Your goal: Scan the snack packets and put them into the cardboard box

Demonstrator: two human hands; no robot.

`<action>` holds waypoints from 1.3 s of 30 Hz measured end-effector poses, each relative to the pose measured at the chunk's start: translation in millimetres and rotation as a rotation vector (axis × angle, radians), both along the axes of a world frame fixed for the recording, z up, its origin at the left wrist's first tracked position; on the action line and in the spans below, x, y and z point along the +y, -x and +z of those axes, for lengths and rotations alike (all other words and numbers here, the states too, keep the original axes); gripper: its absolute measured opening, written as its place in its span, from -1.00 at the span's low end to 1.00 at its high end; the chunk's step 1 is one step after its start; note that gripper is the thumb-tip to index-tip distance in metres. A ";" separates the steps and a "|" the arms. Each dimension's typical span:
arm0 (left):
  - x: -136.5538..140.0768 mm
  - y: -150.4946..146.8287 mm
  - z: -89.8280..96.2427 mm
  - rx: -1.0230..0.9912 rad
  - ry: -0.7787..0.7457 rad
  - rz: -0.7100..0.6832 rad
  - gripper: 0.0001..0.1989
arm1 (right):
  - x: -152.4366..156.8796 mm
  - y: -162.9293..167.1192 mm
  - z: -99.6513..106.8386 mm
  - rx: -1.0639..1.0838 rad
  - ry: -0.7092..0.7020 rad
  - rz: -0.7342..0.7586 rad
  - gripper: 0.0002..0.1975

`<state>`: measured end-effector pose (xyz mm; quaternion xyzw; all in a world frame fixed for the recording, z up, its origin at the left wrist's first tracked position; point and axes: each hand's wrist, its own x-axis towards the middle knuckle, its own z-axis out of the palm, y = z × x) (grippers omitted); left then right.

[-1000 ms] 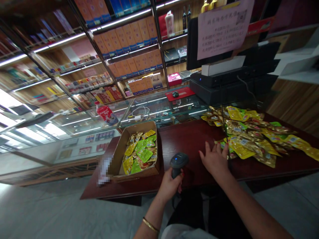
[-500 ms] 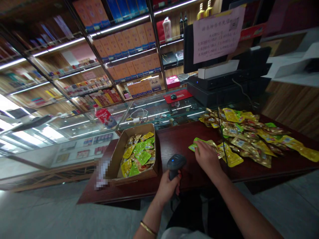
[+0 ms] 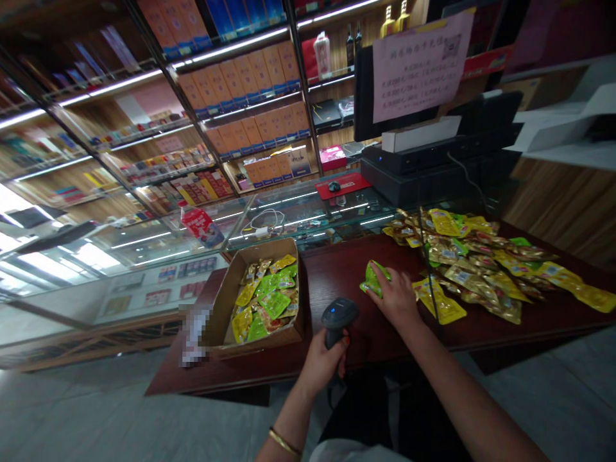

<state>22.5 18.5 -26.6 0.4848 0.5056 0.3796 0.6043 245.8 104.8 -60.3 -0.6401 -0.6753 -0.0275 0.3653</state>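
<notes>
My left hand (image 3: 325, 360) is wrapped round the handle of a dark barcode scanner (image 3: 339, 314), whose head shows a small blue light. In my right hand (image 3: 397, 296) a green snack packet (image 3: 373, 278) is pinched between thumb and fingers, over the dark red table (image 3: 332, 269). To the left of the scanner stands an open cardboard box (image 3: 301, 301) with green, yellow and gold packets (image 3: 275, 304) in it. Right of my right hand lies a large pile of gold and yellow snack packets (image 3: 474, 266); one yellow packet (image 3: 441, 303) is at its near edge.
Behind the table runs a glass display counter (image 3: 308, 199) with a red bottle-shaped pack (image 3: 200, 224), a white cable (image 3: 264, 224) and a mouse (image 3: 333, 186) on a red mat. A monitor with a pink paper sign (image 3: 418, 67) stands at the back right. Stocked shelves (image 3: 240, 115) line the wall.
My right hand has lifted the green packet and drawn it slightly left, away from the pile. My left hand and the scanner have hardly moved.
</notes>
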 end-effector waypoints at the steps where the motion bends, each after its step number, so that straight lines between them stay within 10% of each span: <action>1: 0.1 0.1 0.0 0.002 0.002 -0.002 -0.57 | 0.1 -0.1 -0.3 0.046 -0.021 0.053 -0.43; 39: 1.5 -2.4 6.2 0.051 -0.001 -0.024 -0.49 | 7.7 -7.2 -4.0 0.500 0.042 0.251 -0.71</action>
